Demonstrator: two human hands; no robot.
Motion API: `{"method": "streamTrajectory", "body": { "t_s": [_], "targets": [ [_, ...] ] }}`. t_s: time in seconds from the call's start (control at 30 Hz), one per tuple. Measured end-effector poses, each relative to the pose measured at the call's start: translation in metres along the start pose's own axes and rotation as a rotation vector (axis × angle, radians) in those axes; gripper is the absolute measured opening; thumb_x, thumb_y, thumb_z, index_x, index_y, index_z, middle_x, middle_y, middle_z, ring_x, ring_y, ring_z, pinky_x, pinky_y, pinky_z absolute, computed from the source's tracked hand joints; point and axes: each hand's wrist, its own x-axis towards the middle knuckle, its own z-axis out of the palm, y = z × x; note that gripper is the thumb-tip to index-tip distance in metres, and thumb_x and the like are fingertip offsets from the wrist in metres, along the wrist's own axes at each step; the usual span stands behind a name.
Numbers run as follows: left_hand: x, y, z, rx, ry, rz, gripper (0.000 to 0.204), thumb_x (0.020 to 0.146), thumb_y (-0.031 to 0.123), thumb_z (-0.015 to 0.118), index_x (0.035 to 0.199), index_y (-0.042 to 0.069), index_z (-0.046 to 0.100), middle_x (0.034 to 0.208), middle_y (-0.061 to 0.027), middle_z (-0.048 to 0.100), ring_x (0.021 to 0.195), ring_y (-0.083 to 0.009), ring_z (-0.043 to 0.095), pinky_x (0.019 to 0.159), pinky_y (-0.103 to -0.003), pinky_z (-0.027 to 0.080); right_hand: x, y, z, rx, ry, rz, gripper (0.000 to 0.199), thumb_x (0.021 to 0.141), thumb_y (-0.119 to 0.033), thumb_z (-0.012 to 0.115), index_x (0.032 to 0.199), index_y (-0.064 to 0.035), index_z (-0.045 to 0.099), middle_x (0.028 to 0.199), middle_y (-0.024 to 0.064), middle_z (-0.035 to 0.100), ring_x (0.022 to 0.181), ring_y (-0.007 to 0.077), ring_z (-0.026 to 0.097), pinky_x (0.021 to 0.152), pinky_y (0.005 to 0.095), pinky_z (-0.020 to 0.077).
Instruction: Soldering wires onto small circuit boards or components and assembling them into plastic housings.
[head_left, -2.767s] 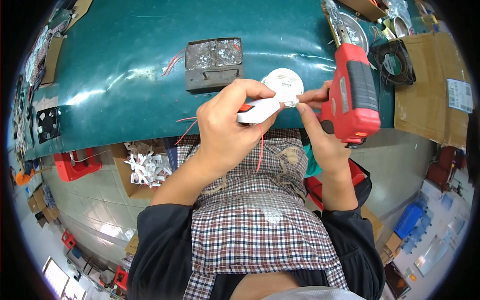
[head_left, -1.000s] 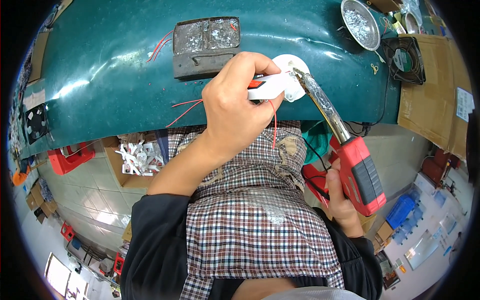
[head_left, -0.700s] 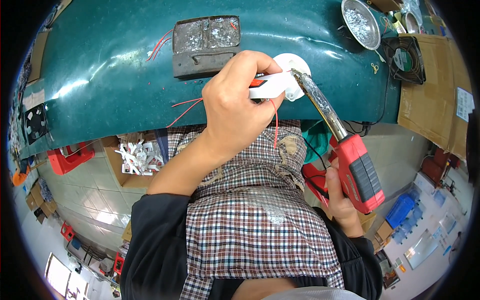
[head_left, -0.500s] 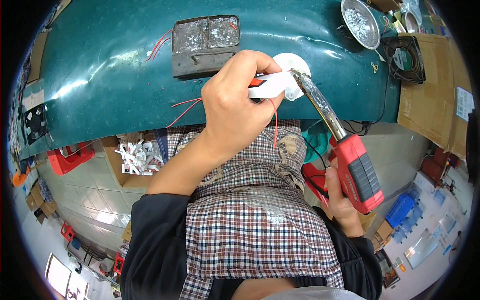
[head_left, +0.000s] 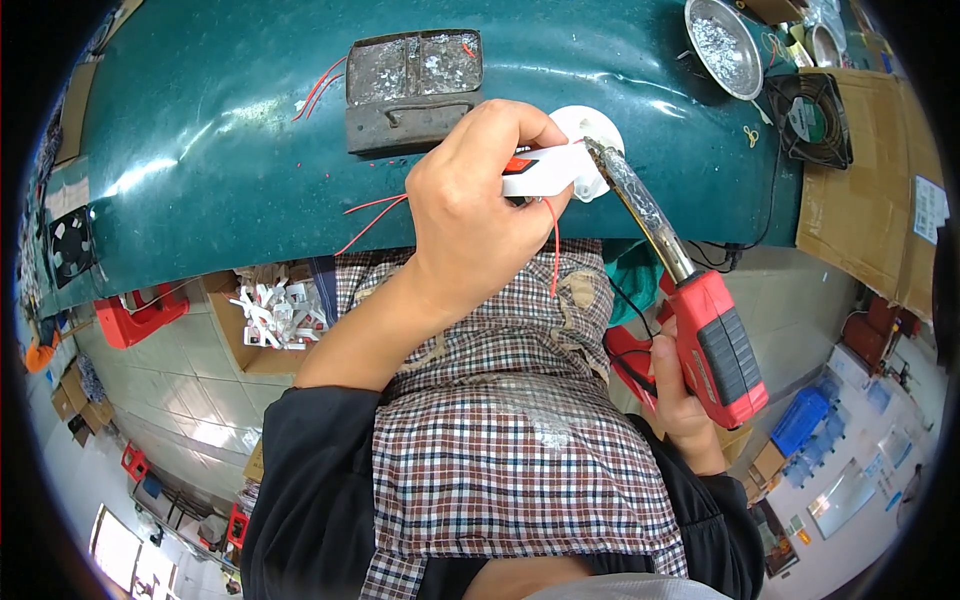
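Note:
My left hand (head_left: 475, 205) pinches a white plastic part (head_left: 545, 173) with a red and black patch, above the bench's front edge. Red wires (head_left: 556, 250) hang from the part and stick out left of the hand. My right hand (head_left: 685, 395) grips a soldering iron (head_left: 715, 350) by its red and black handle. The iron's long, worn metal barrel slants up to the left, and its tip (head_left: 592, 148) meets the right end of the white part. Behind the tip lies a round white piece (head_left: 597, 128). My fingers hide much of the white part.
On the green bench (head_left: 230, 150) stands a dark metal box (head_left: 412, 115) with silvery residue. A metal bowl (head_left: 722, 50) and a black fan (head_left: 812, 120) are at the right, near a cardboard box (head_left: 865, 190). Below the bench, a carton holds white parts (head_left: 280, 315).
My left hand and the white part have shifted very slightly to the right. The iron's tip stays against the part, and the right hand looks almost still.

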Motion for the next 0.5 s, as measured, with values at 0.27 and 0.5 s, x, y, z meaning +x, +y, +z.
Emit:
{"method": "streamTrajectory", "body": {
  "t_s": [0.27, 0.5],
  "targets": [
    [0.0012, 0.002, -0.0023, 0.024, -0.034, -0.001, 0.022, 0.075, -0.002, 0.081, 0.087, 0.002, 0.063, 0.084, -0.0058, 0.07, 0.074, -0.0131, 0.069, 0.065, -0.025, 0.053, -0.002, -0.0001, -0.0011, -0.005, -0.008, 0.009, 0.021, 0.076, -0.002, 0.076, 0.096, 0.0017, 0.068, 0.089, 0.0151, 0.067, 0.078, 0.0322, 0.069, 0.072, 0.0378, 0.0566],
    [0.0023, 0.0012, -0.0033, 0.021, -0.039, 0.004, 0.022, 0.075, -0.001, 0.082, 0.086, 0.002, 0.063, 0.083, -0.0057, 0.07, 0.074, -0.0129, 0.069, 0.065, -0.025, 0.053, -0.0079, -0.0007, -0.0059, 0.039, -0.029, 0.133, 0.021, 0.077, -0.001, 0.074, 0.097, 0.0015, 0.068, 0.091, 0.0154, 0.068, 0.079, 0.0319, 0.069, 0.074, 0.0377, 0.0561]
  ]
}}
